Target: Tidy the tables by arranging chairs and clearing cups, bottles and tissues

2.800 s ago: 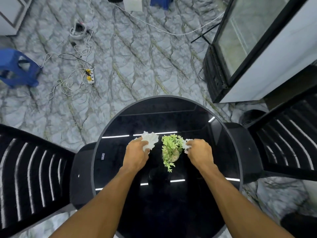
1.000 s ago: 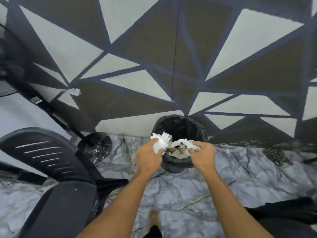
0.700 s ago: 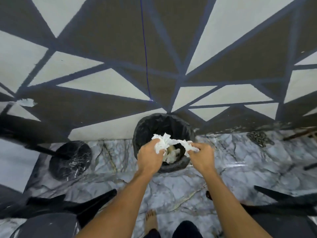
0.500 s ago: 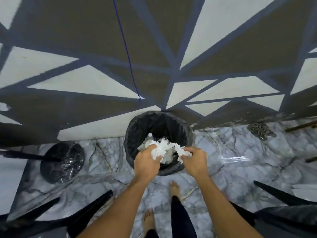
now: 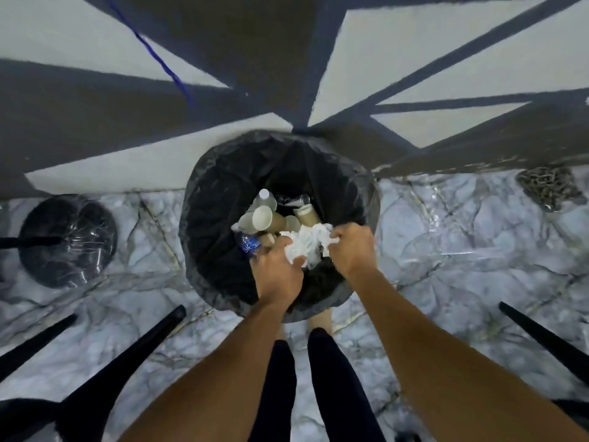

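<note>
Right now clutching crumpled white tissues (image 5: 306, 247) over the open bin (image 5: 216, 199): left hand (image 5: 276, 277) curled round the wad from 7 o'clock, right hand (image 5: 352, 248) pinching it from 3 o'clock. Below, at 11 o'clock inside the black liner, paper cups (image 5: 264, 220) and what looks like a blue-labelled bottle (image 5: 248, 244). Out at 9 o'clock, a round black base (image 5: 67, 240) on the marble floor (image 5: 446, 250); at 2 o'clock, a heaped chain (image 5: 548, 188).

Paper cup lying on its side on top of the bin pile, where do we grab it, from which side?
Probably pinch the rim of the paper cup, one finger inside, coming from above on the left of the bin. Its open mouth tilts up toward the camera, while its body is wedged among other cups. The left hand, right hand and tissues crowd the near right.
</note>
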A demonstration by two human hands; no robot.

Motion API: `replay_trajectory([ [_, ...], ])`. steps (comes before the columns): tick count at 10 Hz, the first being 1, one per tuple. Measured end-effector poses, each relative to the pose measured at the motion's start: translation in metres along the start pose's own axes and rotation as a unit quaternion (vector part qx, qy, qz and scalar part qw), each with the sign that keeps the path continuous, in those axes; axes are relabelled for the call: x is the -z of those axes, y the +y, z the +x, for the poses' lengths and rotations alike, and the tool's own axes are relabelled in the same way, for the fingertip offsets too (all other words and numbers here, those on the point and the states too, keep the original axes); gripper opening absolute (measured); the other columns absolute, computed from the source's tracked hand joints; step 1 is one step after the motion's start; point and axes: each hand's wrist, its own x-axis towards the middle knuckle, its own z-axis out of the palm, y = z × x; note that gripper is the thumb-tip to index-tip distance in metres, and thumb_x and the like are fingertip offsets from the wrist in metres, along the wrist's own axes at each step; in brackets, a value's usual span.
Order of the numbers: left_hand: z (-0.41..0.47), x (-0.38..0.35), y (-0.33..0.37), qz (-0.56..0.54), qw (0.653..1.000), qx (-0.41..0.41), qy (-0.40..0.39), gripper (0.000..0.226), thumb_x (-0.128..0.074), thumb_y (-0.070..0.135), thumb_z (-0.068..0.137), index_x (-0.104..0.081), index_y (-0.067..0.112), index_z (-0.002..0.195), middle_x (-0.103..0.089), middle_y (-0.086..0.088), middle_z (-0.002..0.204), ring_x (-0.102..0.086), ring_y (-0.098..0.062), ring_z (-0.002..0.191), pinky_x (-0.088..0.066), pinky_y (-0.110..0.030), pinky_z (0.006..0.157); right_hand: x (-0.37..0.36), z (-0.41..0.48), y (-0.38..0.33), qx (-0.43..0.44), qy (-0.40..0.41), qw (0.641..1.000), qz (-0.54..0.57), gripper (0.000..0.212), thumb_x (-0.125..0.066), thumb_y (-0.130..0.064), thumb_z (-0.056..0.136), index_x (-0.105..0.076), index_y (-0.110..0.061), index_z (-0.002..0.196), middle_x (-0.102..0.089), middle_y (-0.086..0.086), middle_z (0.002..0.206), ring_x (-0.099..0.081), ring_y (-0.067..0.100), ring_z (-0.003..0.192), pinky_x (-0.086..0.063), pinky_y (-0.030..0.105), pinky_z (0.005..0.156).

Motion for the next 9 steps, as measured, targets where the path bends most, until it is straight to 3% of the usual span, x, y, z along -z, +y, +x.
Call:
replay_trajectory([
  [1, 0.029, -0.051, -0.020, -0.004, 0.999, 0.034, 0.001, 0.041, -0.080, 0.028, 0.075, -0.060, 0.021, 0.110, -0.066, -0.011, 0.109, -0.053, -0.035, 0.113, -0.039, -0.047, 0.093, -0.040, 0.044, 0.009, 0.032, -0.029, 0.995, -0.093, 0.031, -0.059, -0.008, 0.093, -0.065, -0.009, 0.123, -0.059, 0.015, 0.123, -0.058, 0.030, 0.112, -0.048, 0.035, 0.098],
  [3, 0.067, -0.109, -0.049, -0.081, 0.992, 0.095, -0.016, 0.041, -0.083, 0.019, 0.074, -0.058, 0.015, 0.105, -0.066, -0.017, 0.106, -0.060, -0.036, 0.101, -0.051, -0.038, 0.085, -0.094, 0.097, 0.016, 0.063, -0.079, 0.975, -0.198, 0.024, -0.064, -0.011, 0.091, -0.067, -0.008, 0.115, -0.064, 0.011, 0.113, -0.062, 0.028, 0.107, -0.054, 0.034, 0.080],
  [4, 0.078, -0.124, -0.051, -0.080, 0.988, 0.116, -0.055, 0.037, -0.081, 0.019, 0.077, -0.061, 0.013, 0.108, -0.067, -0.016, 0.108, -0.062, -0.033, 0.102, -0.050, -0.034, 0.084, -0.103, 0.108, 0.021, 0.057, -0.090, 0.976, -0.192, 0.033, -0.063, -0.016, 0.092, -0.061, -0.008, 0.123, -0.059, 0.012, 0.119, -0.061, 0.027, 0.108, -0.050, 0.032, 0.080],
  [5, 0.081, -0.128, -0.045, -0.046, 0.979, 0.116, -0.160, 0.042, -0.080, 0.021, 0.079, -0.064, 0.010, 0.116, -0.065, -0.016, 0.118, -0.062, -0.032, 0.109, -0.051, -0.033, 0.090, -0.097, 0.108, 0.020, 0.025, -0.134, 0.980, -0.143, 0.053, -0.072, -0.014, 0.084, -0.054, -0.008, 0.134, -0.050, 0.016, 0.134, -0.057, 0.030, 0.119, -0.052, 0.035, 0.097],
  [6, 0.079, -0.120, -0.042, -0.030, 0.978, 0.100, -0.181, 0.041, -0.078, 0.024, 0.079, -0.065, 0.011, 0.116, -0.064, -0.015, 0.117, -0.062, -0.032, 0.108, -0.054, -0.037, 0.092, -0.082, 0.105, 0.014, 0.035, -0.130, 0.982, -0.132, 0.052, -0.069, -0.012, 0.085, -0.054, -0.005, 0.135, -0.050, 0.018, 0.138, -0.056, 0.031, 0.121, -0.050, 0.035, 0.101],
  [7, 0.079, -0.100, -0.039, -0.053, 0.987, 0.081, -0.127, 0.029, -0.076, 0.020, 0.079, -0.070, 0.011, 0.106, -0.070, -0.013, 0.107, -0.065, -0.030, 0.101, -0.054, -0.033, 0.086, -0.066, 0.094, 0.004, 0.044, -0.122, 0.987, -0.095, 0.045, -0.069, -0.011, 0.085, -0.060, -0.009, 0.129, -0.057, 0.015, 0.129, -0.060, 0.030, 0.114, -0.052, 0.035, 0.097],
  [8, 0.082, -0.072, -0.042, -0.042, 0.992, 0.042, -0.109, 0.031, -0.075, 0.018, 0.080, -0.068, 0.013, 0.110, -0.068, -0.011, 0.111, -0.062, -0.029, 0.104, -0.052, -0.036, 0.091, -0.048, 0.076, -0.009, 0.060, -0.112, 0.990, -0.062, 0.040, -0.068, -0.008, 0.082, -0.066, -0.015, 0.122, -0.061, 0.013, 0.121, -0.062, 0.029, 0.107, -0.054, 0.033, 0.092],
  [9, 0.079, -0.032, -0.038, -0.020, 0.994, -0.008, -0.108, 0.034, -0.069, 0.020, 0.078, -0.067, 0.017, 0.112, -0.067, -0.010, 0.107, -0.062, -0.029, 0.099, -0.055, -0.043, 0.085, -0.023, 0.051, -0.023, 0.063, -0.113, 0.989, -0.075, 0.042, -0.067, -0.010, 0.083, -0.065, -0.016, 0.124, -0.059, 0.012, 0.122, -0.059, 0.029, 0.111, -0.050, 0.032, 0.094],
])
